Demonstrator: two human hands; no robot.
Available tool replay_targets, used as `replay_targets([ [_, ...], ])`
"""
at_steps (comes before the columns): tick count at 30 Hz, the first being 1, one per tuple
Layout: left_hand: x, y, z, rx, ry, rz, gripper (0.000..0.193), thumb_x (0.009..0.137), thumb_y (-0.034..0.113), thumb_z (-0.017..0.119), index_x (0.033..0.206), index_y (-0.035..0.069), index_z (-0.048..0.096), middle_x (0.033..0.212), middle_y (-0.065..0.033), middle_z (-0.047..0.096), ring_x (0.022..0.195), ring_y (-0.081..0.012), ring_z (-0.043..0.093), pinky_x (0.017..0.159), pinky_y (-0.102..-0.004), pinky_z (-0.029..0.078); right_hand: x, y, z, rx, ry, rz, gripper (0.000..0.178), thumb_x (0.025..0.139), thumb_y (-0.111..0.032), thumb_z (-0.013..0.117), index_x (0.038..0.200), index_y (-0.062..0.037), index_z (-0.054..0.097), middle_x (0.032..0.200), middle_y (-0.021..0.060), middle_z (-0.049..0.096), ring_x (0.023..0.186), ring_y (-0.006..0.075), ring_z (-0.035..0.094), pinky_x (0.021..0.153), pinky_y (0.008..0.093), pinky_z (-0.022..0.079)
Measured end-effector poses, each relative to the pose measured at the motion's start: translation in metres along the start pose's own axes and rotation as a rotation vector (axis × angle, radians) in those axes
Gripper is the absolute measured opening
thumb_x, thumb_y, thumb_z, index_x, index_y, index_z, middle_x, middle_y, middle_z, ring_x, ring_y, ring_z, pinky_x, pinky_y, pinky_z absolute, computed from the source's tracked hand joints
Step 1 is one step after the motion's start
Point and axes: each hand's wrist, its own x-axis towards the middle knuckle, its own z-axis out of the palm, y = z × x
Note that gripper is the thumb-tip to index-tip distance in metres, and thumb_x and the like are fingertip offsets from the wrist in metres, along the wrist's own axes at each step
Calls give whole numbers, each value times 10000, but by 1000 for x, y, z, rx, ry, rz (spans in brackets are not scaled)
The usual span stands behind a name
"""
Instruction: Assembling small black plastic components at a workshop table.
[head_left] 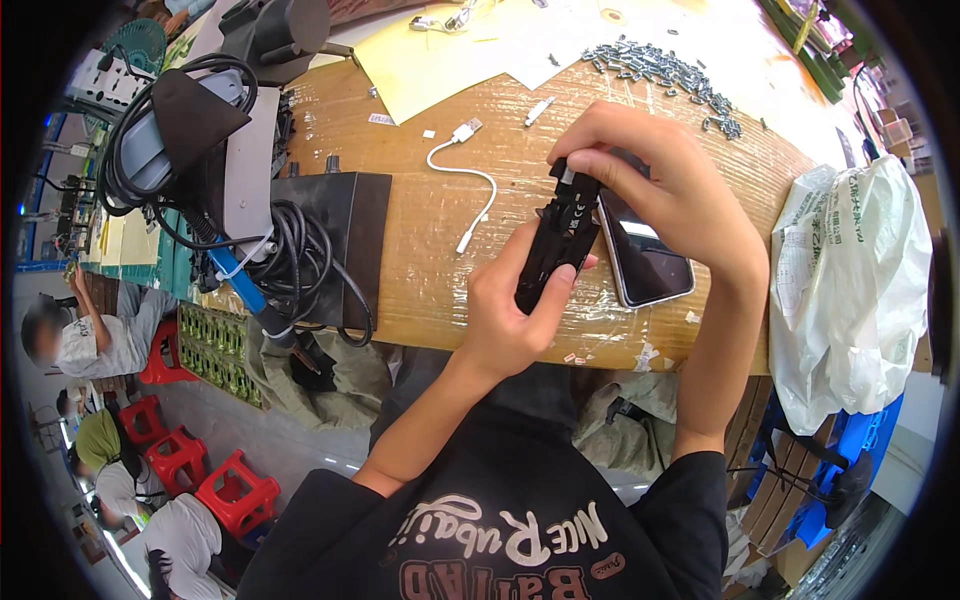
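Between my two hands is a black plastic device, long and narrow, tilted with its upper end to the right; its exact kind I cannot make out. My left hand wraps round its lower end, the thumb lying along it. At the upper end, the thumb and fingers of my right hand pinch the device by a small pale part. Partly under my right hand lies a smartphone with a dark screen. Left of the device, a short white USB cable rests on the wooden table.
Many small metal parts are heaped at the far right, near yellow paper. A black box with coiled cables and a blue-handled soldering iron stands at left. A white plastic bag hangs at the right edge. Red stools and people are beyond.
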Motion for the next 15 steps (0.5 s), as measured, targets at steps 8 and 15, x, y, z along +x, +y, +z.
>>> replay_targets([
  [8, -15, -7, -19, -1139, -272, -443, 483, 898, 413, 330, 1204, 40, 329, 778, -164, 572, 625, -188, 584, 505, -271, 492, 3, -26, 18, 729, -268, 152, 112, 833, -77, 513, 855, 23, 560, 808, 50, 546, 722, 109, 511, 644, 230, 416],
  [15, -97, 9, -79, -1289, -454, -560, 286, 744, 208, 553, 921, -9, 491, 684, -88, 529, 532, -138, 527, 427, -231, 422, -34, -65, 91, 912, -296, -232, 64, 766, -8, 568, 773, 46, 600, 801, 159, 578, 802, 264, 584, 775, 405, 479],
])
